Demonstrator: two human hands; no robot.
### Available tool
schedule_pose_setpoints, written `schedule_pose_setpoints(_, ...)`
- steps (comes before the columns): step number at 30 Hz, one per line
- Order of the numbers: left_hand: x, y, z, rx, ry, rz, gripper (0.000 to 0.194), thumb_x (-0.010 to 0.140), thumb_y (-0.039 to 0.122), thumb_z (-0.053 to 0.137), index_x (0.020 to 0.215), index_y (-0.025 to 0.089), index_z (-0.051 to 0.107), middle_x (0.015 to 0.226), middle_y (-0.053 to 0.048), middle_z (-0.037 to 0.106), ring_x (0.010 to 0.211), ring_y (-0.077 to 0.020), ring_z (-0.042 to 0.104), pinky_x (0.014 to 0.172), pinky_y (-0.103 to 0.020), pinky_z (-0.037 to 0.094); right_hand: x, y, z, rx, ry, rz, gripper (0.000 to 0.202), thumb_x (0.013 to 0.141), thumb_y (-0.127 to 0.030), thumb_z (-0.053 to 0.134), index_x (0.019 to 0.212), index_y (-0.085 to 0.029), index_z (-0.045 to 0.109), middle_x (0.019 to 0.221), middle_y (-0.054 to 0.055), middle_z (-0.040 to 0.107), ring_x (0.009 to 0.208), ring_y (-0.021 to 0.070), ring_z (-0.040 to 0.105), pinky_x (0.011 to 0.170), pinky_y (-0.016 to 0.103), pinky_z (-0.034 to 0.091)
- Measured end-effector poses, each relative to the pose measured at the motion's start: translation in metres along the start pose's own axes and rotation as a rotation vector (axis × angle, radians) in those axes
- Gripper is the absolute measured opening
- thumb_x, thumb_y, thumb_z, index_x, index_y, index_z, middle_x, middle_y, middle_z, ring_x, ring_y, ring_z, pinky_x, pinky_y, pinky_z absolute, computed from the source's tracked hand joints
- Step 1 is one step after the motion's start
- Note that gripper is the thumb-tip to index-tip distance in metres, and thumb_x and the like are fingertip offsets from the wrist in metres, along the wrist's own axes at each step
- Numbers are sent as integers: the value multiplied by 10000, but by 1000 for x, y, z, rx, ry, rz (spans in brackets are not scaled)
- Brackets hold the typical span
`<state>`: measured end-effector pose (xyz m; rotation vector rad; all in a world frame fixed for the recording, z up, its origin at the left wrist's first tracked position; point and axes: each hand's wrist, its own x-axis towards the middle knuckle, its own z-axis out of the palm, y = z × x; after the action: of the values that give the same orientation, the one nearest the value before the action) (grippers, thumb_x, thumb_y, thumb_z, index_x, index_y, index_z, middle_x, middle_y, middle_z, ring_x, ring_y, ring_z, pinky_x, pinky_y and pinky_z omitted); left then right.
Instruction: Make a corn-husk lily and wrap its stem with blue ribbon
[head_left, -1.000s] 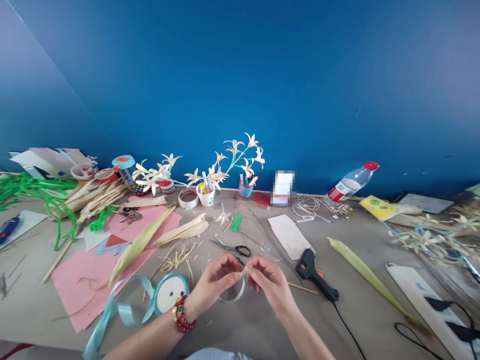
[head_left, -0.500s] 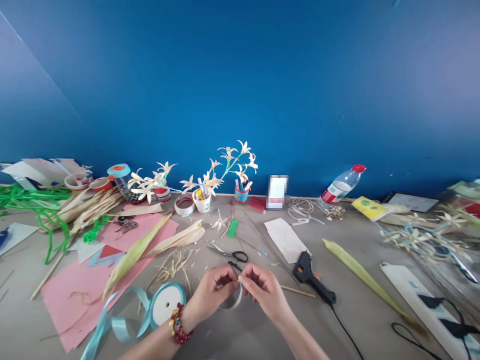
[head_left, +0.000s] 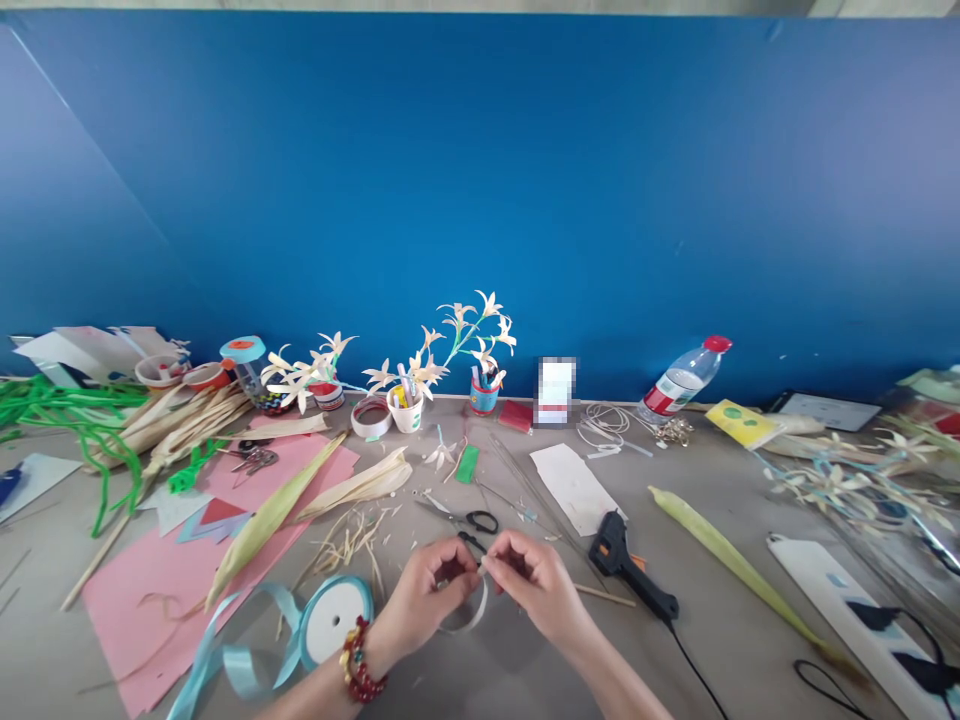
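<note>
My left hand [head_left: 435, 592], with a red beaded bracelet [head_left: 361, 662] at its wrist, is closed in a pinch. My right hand [head_left: 534, 585] pinches right beside it, fingertips nearly meeting. Between them is a small pale piece [head_left: 484, 566], too small to make out. A thin whitish strip [head_left: 480, 612] curves down in a loop below the fingertips. Scissors [head_left: 466, 518] with black handles lie just beyond the hands. A roll of light blue ribbon [head_left: 335, 620] sits left of my left wrist.
A black glue gun [head_left: 634, 568] lies to the right, near a white card [head_left: 576, 487]. Pink paper [head_left: 135, 620] and corn husks [head_left: 274, 520] cover the left. Husk flowers in cups [head_left: 406, 410], a bottle [head_left: 684, 380] and a power strip [head_left: 840, 610] stand or lie around.
The view has tilted up slightly, so the table items appear a little lower. Both hands keep their pinch, with only slight movement of the fingers.
</note>
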<state>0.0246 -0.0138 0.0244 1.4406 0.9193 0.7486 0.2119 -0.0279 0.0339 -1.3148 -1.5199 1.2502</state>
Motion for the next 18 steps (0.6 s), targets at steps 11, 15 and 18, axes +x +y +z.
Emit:
schedule_pose_setpoints(11, 3, 1, -1, -69, 26, -23, 135, 830, 244, 592, 744, 145, 559, 643, 12, 520, 606, -109, 441, 574, -225, 326, 3, -1, -5, -38, -39, -37, 278, 895, -396, 578, 722, -178, 561, 572, -36, 515, 514, 96, 406, 493, 216, 288)
schedule_pose_setpoints(15, 3, 4, -1, -223, 18, -53, 134, 811, 245, 609, 737, 146, 557, 642, 8, 547, 607, -108, 471, 586, -227, 341, 2, -2, -3, -2, -19, -13, 275, 891, -395, 584, 723, -178, 563, 574, -33, 530, 499, 91, 396, 479, 214, 286)
schedule_pose_setpoints(18, 3, 6, -1, -236, 19, -56, 139, 810, 252, 627, 743, 145, 569, 634, 8, 558, 600, -104, 472, 579, -223, 334, 2, -3, -1, 52, -13, 16, 286, 891, -411, 579, 728, -176, 564, 576, -30, 541, 488, 89, 405, 472, 211, 297)
